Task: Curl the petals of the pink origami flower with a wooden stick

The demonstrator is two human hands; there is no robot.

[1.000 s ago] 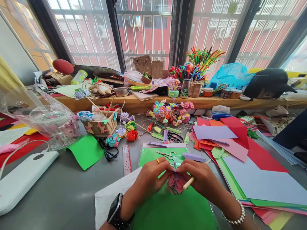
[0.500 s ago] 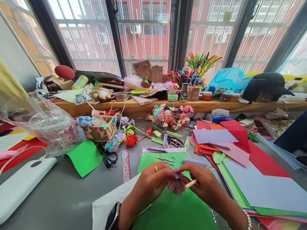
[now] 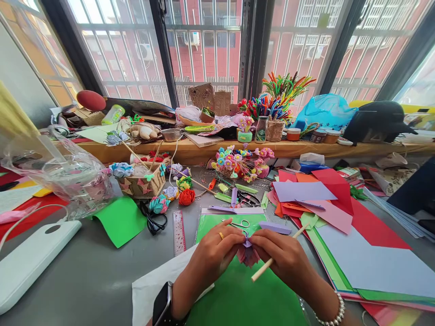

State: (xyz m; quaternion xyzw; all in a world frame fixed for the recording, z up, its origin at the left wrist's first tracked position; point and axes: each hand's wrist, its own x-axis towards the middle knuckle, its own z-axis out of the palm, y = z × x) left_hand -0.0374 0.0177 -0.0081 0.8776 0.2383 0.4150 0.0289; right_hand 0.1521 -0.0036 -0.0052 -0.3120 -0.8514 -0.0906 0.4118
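Between my two hands is a paper flower (image 3: 248, 254) with pink lower petals and a purple upper part. My left hand (image 3: 217, 251), with a ring and a watch on the wrist, pinches the purple part from the left. My right hand (image 3: 287, 256) pinches it from the right, and a thin wooden stick (image 3: 263, 270) passes through that hand, slanting up to the right. Below the hands lies a green paper sheet (image 3: 244, 299) in a clear sleeve. Small scissors (image 3: 239, 223) rest just beyond the fingers, beside a folded purple paper strip (image 3: 275, 227).
Stacked coloured papers (image 3: 377, 258) cover the right side. A pink ruler (image 3: 179, 233), black-handled glasses-like item (image 3: 154, 219), paper roses (image 3: 186, 197) and a decorated box (image 3: 142, 183) stand left of centre. A white power bank (image 3: 39, 260) lies far left. Crochet flowers (image 3: 234, 163) stand behind.
The wooden stick has swung in my right hand and now shows at both ends. My fingers have shifted on the purple part, and the flower sits slightly higher.
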